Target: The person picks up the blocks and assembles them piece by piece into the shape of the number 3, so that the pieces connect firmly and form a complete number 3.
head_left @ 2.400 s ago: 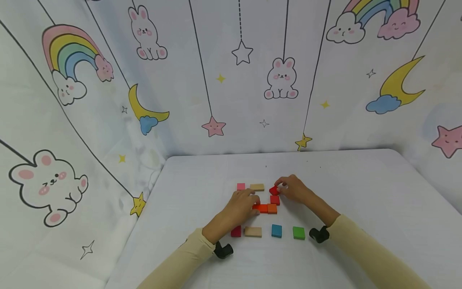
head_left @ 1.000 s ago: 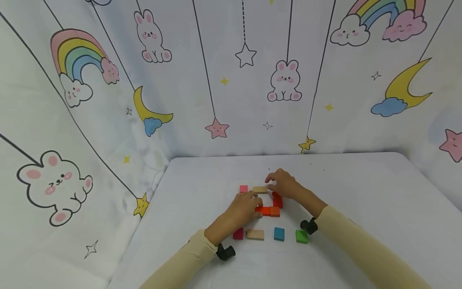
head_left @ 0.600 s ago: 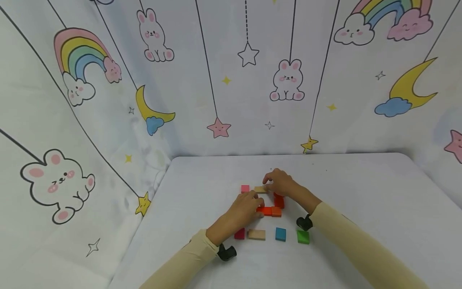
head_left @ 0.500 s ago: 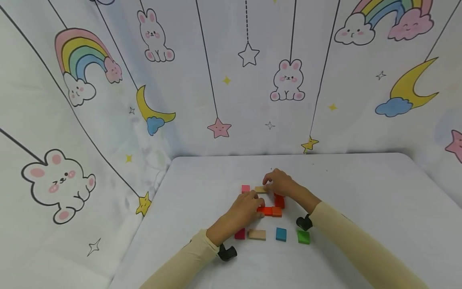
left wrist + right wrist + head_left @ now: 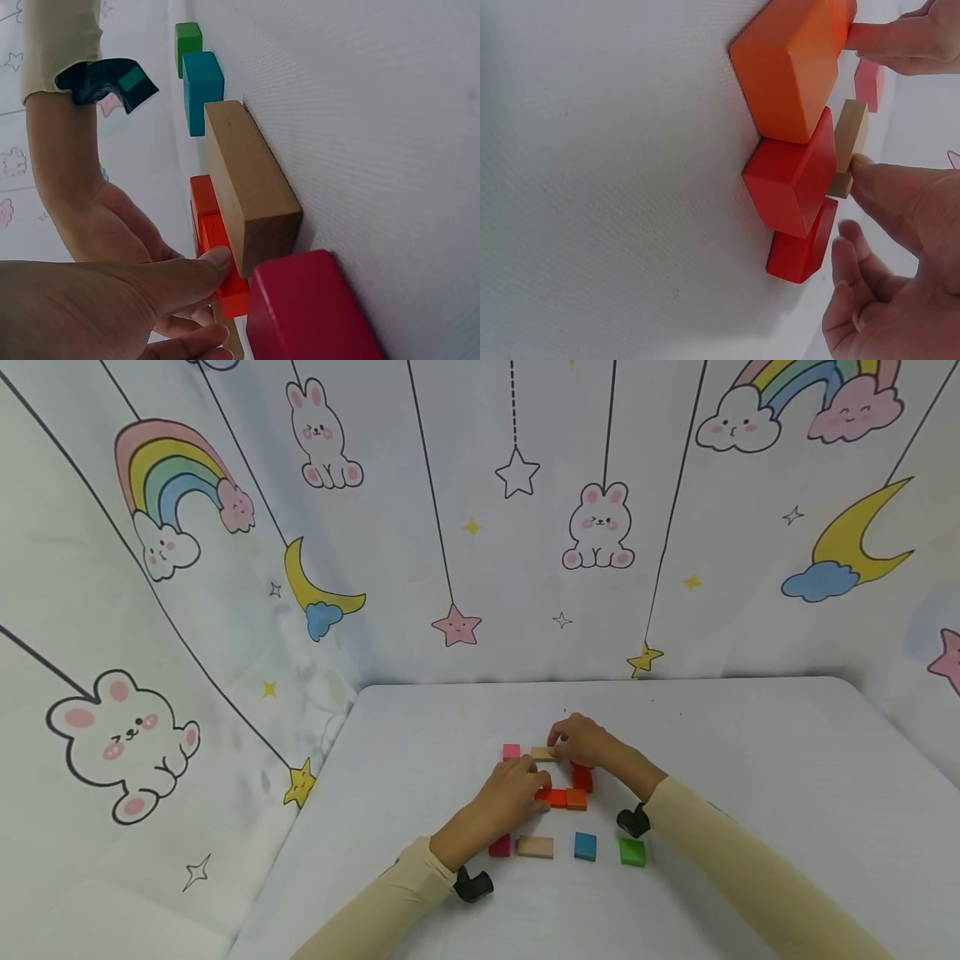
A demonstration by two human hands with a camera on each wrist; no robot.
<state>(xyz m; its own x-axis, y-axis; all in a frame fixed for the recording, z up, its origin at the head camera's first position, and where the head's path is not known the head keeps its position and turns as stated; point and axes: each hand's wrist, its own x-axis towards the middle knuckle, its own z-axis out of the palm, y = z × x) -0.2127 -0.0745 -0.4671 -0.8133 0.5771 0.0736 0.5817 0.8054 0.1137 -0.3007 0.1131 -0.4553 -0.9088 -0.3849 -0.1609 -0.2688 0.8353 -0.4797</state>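
Observation:
My left hand (image 5: 510, 793) pinches a bright orange-red block (image 5: 555, 798) with the thumb on its near side. That block adjoins an orange block (image 5: 576, 799). Behind the orange one, a red block (image 5: 787, 180) and a second red block (image 5: 802, 247) run away from me, set slightly askew to each other. My right hand (image 5: 588, 742) reaches over these to a flat wooden block (image 5: 850, 135) at the back. Its thumb lies against the right end of that block, and its other fingers curl in beside it. A pink block (image 5: 512, 751) lies to the left of the wooden one.
Nearer me on the white table (image 5: 712, 893) lie a crimson block (image 5: 499, 845), another wooden block (image 5: 536, 847), a blue block (image 5: 586, 846) and a green block (image 5: 632, 852). A patterned cloth (image 5: 412, 560) hangs behind the table. Each wrist wears a black camera.
My right hand has let go of the farther red block and moved left to the rear wooden block, dipping slightly at the end. My left hand stays at the orange-red block.

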